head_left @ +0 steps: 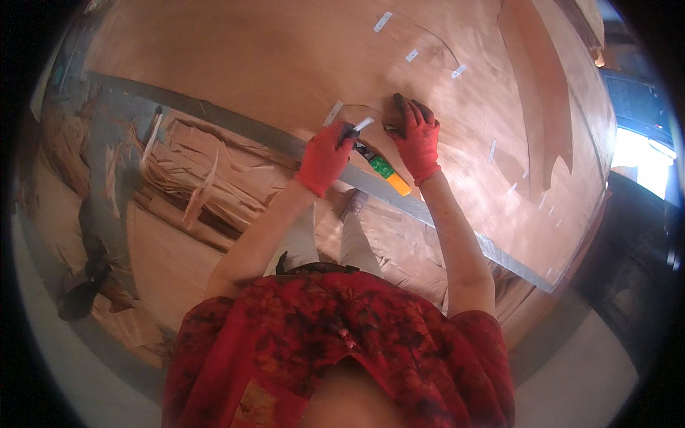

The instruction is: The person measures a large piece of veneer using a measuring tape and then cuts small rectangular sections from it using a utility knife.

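My left hand (pixel 322 158), in a red glove with dark fingertips, pinches a short white strip of tape (pixel 364 123) above the sheet. My right hand (pixel 417 139), gloved alike, rests on the large reddish-brown wood veneer sheet (pixel 235 53), its fingers stretched forward and holding nothing that I can see. Between the hands lies a narrow tool (pixel 384 168) with a black, green and yellow body; its upper end is close to my left fingers, and its exact kind is unclear. Just ahead, another tape strip (pixel 332 113) sticks to the veneer beside a curved dark line.
Several white tape pieces (pixel 382 22) dot the sheet. A loose veneer strip (pixel 539 93) lies at the right. A grey metal edge (pixel 264 132) runs along the table's near side. Torn veneer scraps (pixel 189 192) are piled below, left of my legs. A bright opening (pixel 642 160) is at far right.
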